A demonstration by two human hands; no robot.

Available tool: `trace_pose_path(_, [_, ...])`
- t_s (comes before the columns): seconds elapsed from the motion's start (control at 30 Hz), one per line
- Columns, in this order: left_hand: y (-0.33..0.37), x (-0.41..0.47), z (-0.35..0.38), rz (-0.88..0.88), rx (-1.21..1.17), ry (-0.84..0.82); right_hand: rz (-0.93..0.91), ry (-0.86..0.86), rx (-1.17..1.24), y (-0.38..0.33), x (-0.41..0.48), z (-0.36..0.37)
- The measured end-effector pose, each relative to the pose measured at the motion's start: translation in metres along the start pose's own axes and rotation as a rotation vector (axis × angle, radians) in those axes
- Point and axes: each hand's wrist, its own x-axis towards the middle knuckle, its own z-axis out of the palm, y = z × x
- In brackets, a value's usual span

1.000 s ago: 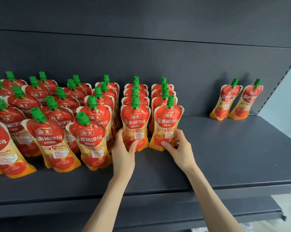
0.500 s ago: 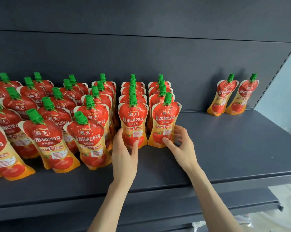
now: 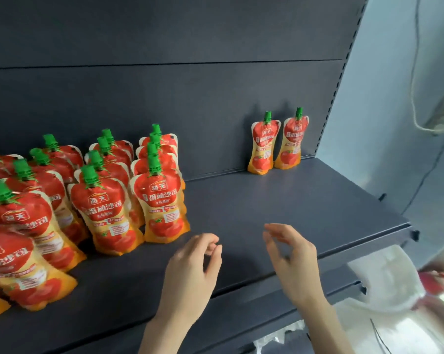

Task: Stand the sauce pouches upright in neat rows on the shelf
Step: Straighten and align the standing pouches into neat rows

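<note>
Spanning the view beyond both hands, a dark grey shelf (image 3: 266, 200) carries tomato sauce pouches (image 3: 105, 213) with green caps, standing upright in rows up and left of the left hand (image 3: 190, 272). A clear plastic bag (image 3: 394, 302) lies below and right of the right hand (image 3: 292, 261). Both hands hover over the shelf's front, fingers loosely curled, holding nothing. Well beyond the right hand, a pair of pouches (image 3: 263, 146) stands side by side against the back panel (image 3: 164, 98).
</note>
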Motion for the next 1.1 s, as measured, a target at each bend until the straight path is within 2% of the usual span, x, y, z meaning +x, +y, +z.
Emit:
trace_pose_path(0.27, [0.094, 0.006, 0.141, -0.120, -0.107, -0.135, 0.065, -0.115, -0.107, 0.087, 0.027, -0.122])
trace_pose_path(0.47, [0.128, 0.053, 0.187, -0.138, -0.075, -0.083, 0.026, -0.152, -0.138, 0.127, 0.087, -0.161])
trace_pose_path(0.67, [0.111, 0.116, 0.200, -0.194, -0.040, 0.027, -0.042, -0.213, -0.086, 0.138, 0.162, -0.142])
trace_pose_path(0.87, [0.069, 0.181, 0.212, -0.340, -0.081, 0.154, -0.157, -0.288, -0.023, 0.143, 0.233, -0.102])
trace_pose_path(1.0, [0.034, 0.219, 0.222, -0.399, -0.036, 0.200, -0.121, -0.325, -0.026, 0.153, 0.273, -0.064])
trace_pose_path(1.1, [0.012, 0.245, 0.226, -0.506, -0.055, 0.227, -0.048, -0.301, -0.023, 0.166, 0.297, -0.040])
